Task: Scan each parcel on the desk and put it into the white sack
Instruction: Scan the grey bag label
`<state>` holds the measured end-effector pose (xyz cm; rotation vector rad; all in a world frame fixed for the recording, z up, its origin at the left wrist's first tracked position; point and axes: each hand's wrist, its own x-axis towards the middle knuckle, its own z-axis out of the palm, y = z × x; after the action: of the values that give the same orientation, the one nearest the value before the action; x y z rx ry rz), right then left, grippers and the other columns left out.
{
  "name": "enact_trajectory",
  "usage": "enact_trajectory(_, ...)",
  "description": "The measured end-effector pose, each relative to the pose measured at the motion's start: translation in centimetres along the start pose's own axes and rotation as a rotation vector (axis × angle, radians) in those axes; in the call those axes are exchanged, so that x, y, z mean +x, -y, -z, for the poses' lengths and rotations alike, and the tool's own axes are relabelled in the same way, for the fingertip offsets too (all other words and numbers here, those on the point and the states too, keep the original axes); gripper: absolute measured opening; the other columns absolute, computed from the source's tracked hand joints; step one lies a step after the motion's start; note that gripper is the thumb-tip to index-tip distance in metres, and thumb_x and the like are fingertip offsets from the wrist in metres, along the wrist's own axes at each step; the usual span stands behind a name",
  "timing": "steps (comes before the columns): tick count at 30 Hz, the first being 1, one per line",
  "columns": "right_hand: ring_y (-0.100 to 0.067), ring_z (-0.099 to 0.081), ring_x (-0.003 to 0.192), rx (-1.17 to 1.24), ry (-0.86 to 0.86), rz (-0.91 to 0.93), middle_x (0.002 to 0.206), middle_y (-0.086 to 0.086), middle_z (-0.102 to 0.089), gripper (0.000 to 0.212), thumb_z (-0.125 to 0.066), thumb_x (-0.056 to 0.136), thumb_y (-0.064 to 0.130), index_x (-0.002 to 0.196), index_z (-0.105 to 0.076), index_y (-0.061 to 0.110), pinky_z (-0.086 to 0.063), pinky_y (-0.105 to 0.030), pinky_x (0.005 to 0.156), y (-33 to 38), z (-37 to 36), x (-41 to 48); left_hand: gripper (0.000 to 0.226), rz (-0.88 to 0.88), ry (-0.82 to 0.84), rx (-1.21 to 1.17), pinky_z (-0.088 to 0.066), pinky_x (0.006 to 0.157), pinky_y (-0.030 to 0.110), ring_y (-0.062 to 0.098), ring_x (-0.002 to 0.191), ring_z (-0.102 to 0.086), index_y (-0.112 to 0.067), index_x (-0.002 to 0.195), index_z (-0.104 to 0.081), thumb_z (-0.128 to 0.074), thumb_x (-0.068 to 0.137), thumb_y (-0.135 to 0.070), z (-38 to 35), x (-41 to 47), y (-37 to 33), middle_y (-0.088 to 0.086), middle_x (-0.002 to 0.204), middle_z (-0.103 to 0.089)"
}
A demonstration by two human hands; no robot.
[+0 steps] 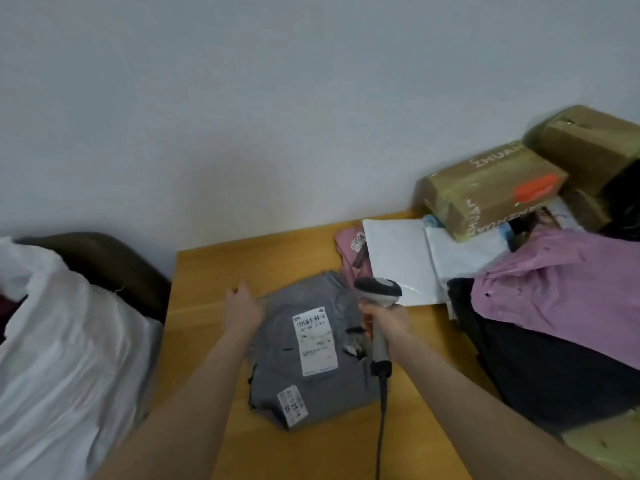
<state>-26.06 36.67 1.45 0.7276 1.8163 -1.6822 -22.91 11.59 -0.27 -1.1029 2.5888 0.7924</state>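
Note:
A grey soft parcel [311, 386] with a white barcode label [314, 341] lies flat on the wooden desk [214, 268]. My left hand [244, 308] rests with relaxed fingers on the parcel's upper left edge. My right hand [384, 322] grips the handle of a grey barcode scanner [379, 292], whose head hangs over the parcel's upper right corner. The scanner's cable [381, 427] runs down toward me. The white sack [65, 341] stands open at the left, beside the desk.
More parcels are piled on the desk's right side: white mailers [401, 261], a pink bag [568, 285], a dark bag [540, 372], a small pink parcel [349, 251] and taped brown boxes [491, 188]. A dark chair back [114, 265] stands behind the sack. A wall rises behind the desk.

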Motion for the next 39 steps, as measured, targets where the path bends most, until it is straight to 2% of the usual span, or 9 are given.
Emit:
enact_trajectory(3,-0.028,-0.064,0.083,-0.108,0.025,0.029,0.092,-0.015,-0.067,0.025,-0.075,0.078,0.011,0.100,-0.065,0.002,-0.052,-0.038,0.075,-1.1,-1.9,1.3,0.072,0.067,0.133,0.035,-0.047,0.093,0.044,0.038,0.122,-0.048,-0.007,0.146,-0.026,-0.062,0.090,-0.035,-1.9,-1.0,1.2,0.022,0.149,-0.025)
enact_trajectory(6,-0.030,-0.065,0.084,-0.135,0.092,-0.004,0.096,-0.020,-0.069,0.028,-0.076,0.077,0.006,0.103,-0.065,-0.001,-0.053,-0.038,0.072,-2.5,-3.4,2.0,0.092,0.184,0.207,0.036,-0.047,0.095,0.043,0.039,0.125,-0.046,-0.010,0.148,-0.019,-0.069,0.081,-0.048,-4.4,-1.7,2.7,0.022,0.154,-0.012)
enact_trajectory(9,-0.031,-0.065,0.091,-0.160,0.161,-0.059,0.103,-0.020,-0.069,0.036,-0.077,0.077,0.009,0.109,-0.064,0.000,-0.053,-0.038,0.076,-4.0,-4.4,2.3,0.113,0.251,0.229,-0.070,-0.052,0.090,0.045,0.036,0.115,-0.054,-0.013,0.135,-0.039,-0.070,0.045,-0.073,-7.7,0.3,5.6,0.018,0.139,-0.043)
enact_trajectory(12,-0.030,-0.065,0.090,-0.134,0.147,-0.083,0.100,-0.017,-0.069,0.035,-0.078,0.075,0.010,0.107,-0.065,0.001,-0.054,-0.038,0.075,-4.6,-4.8,2.6,0.056,0.207,0.206,-0.121,-0.048,0.074,0.029,0.027,0.099,-0.059,-0.007,0.097,-0.049,-0.078,0.068,-0.045,-6.2,-1.3,4.4,0.001,0.106,-0.057)
enact_trajectory(14,-0.029,-0.066,0.082,-0.080,0.131,-0.101,0.093,-0.018,-0.070,0.029,-0.077,0.076,0.007,0.102,-0.066,-0.001,-0.053,-0.035,0.065,-4.4,-4.7,2.7,0.032,0.199,0.192,-0.153,-0.041,0.069,0.027,0.025,0.095,-0.058,-0.006,0.091,-0.051,-0.075,0.081,-0.024,-5.8,-1.8,3.7,0.005,0.101,-0.058)
enact_trajectory(18,-0.031,-0.067,0.087,-0.072,0.138,-0.112,0.094,-0.017,-0.070,0.026,-0.076,0.077,0.009,0.100,-0.066,0.002,-0.056,-0.039,0.073,-4.3,-4.8,2.5,0.048,0.131,0.195,-0.115,-0.040,0.068,0.027,0.027,0.105,-0.060,-0.004,0.121,-0.055,-0.072,0.083,-0.027,-5.9,-1.5,3.4,0.010,0.119,-0.062)
enact_trajectory(25,-0.027,-0.065,0.083,-0.031,0.102,-0.067,0.092,-0.015,-0.068,0.020,-0.073,0.081,0.006,0.098,-0.064,0.002,-0.052,-0.034,0.067,-4.0,-4.6,1.6,0.021,0.149,0.142,-0.266,-0.042,0.067,0.027,0.010,0.064,-0.050,-0.009,0.102,-0.071,-0.061,0.092,-0.024,-6.0,-0.7,3.8,-0.002,0.078,-0.061)
enact_trajectory(31,-0.019,-0.062,0.056,0.012,0.038,0.084,0.071,-0.014,-0.069,0.008,-0.069,0.085,0.006,0.085,-0.065,0.000,-0.048,-0.023,0.048,-2.7,-3.9,-2.1,0.027,0.178,0.082,-0.538,-0.052,0.087,0.038,0.026,0.088,-0.061,-0.007,0.110,-0.067,-0.068,0.087,-0.021,-1.7,-0.7,1.9,0.007,0.101,-0.067)
enact_trajectory(39,-0.016,-0.057,0.049,-0.075,0.082,0.270,0.055,-0.005,-0.063,0.013,-0.067,0.087,0.011,0.078,-0.064,0.002,-0.047,-0.024,0.050,-1.4,-3.5,-9.4,0.035,0.133,0.003,-0.705,-0.053,0.089,0.046,0.031,0.097,-0.063,-0.007,0.116,-0.064,-0.071,0.085,-0.021,2.3,-3.9,-0.3,0.010,0.112,-0.066)
